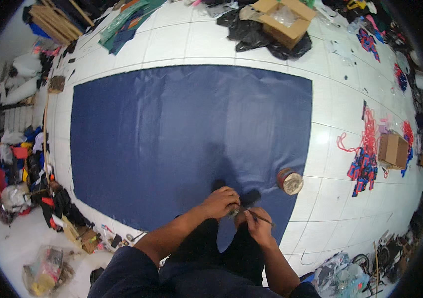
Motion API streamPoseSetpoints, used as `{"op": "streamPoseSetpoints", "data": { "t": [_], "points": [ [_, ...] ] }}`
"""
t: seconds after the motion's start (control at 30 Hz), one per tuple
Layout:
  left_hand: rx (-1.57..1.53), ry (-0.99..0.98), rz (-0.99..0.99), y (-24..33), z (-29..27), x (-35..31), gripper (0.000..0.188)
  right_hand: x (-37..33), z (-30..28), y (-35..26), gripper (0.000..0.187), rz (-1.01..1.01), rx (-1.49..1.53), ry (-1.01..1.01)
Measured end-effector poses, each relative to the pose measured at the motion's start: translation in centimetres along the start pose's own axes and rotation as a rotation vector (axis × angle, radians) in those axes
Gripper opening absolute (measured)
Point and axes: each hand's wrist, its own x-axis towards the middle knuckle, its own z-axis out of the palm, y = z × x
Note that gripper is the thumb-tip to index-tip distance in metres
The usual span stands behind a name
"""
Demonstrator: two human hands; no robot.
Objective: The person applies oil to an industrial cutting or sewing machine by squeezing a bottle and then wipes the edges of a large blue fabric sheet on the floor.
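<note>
A large navy blue sheet (171, 129) lies spread on the tiled floor, slightly creased, and I am low over its near edge. My right hand (259, 226) is closed around a thin dark stick-like tool (259, 217), its tip pointing toward my left hand. Curled fingers on my left hand (221, 202) close on a small greyish thing (233, 212), too small and partly covered to name. The two hands are close together above my feet. On the sheet's right edge stands a round reddish-brown can (290, 181) with a pale, smeared top.
White tiles (328, 154) surround the sheet. To the right lie red and blue straps (365, 166) beside a cardboard box (392, 150). Another open carton (285, 22) sits on black plastic at the far side. Heaps of cloth and bags (17, 193) line the left, with wooden planks (52, 22) behind.
</note>
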Motion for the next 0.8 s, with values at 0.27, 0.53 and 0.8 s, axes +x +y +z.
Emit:
{"op": "streamPoseSetpoints", "data": {
  "t": [0.27, 0.53, 0.8],
  "points": [
    [-0.227, 0.126, -0.1, 1.4, -9.5, 14.6, 0.026, 19.1, -8.3, 2.4, 0.062, -0.039, 0.034, -0.492],
    [-0.223, 0.374, -0.276, 0.0, -15.7, 29.1, 0.051, 33.2, -12.1, 6.4, 0.074, -0.027, 0.022, -0.492],
    [-0.437, 0.593, -0.24, -7.5, -21.8, 43.9, 0.052, 48.6, -14.3, 13.4, 0.061, 0.028, -0.176, -0.342]
  ]
}}
